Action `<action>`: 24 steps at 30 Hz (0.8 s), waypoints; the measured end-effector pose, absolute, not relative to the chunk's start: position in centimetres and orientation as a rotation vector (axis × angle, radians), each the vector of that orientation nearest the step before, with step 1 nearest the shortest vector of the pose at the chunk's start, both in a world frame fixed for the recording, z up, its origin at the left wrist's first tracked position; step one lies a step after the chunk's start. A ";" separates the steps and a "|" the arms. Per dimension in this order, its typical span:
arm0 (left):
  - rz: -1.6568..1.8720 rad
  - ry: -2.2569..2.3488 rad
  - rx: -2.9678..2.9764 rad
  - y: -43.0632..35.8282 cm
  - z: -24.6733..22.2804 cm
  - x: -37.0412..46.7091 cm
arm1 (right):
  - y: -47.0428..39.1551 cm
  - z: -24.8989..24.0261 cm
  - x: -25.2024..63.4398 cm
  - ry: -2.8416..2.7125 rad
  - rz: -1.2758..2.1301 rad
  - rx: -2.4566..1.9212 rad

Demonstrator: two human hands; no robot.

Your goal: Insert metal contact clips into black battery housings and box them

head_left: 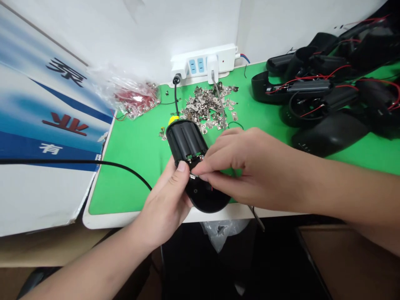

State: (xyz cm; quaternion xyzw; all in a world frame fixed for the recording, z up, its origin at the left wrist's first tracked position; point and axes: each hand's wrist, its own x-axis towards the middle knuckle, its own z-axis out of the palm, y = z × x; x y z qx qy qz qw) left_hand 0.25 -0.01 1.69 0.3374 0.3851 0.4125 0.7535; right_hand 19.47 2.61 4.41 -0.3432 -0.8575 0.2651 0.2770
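My left hand (170, 196) is wrapped round a black plastic battery housing (208, 195), its thumb pressing near the middle of the part. The housing is tilted above the table's front edge, with long battery slots at its far end and a rounded near end. Small metal contacts (195, 159) show at the near end of the slots. My right hand (237, 162) reaches in from the right, thumb and index finger pinched together beside a small metal piece (192, 176) in the housing. Whether the fingertips grip that piece or something else is hidden.
Loose metal contact pieces (203, 104) lie piled behind the housing. A white power strip (204, 60) with plugs stands against the wall. Black housings with red wires (309, 85) are heaped at right. A plastic bag (134, 98) and a printed carton (46, 125) are at left.
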 end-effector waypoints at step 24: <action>0.868 0.913 0.888 -1.0 -0.3 -2.1 | 1.9 4.3 19.2 -2.300 0.404 -0.745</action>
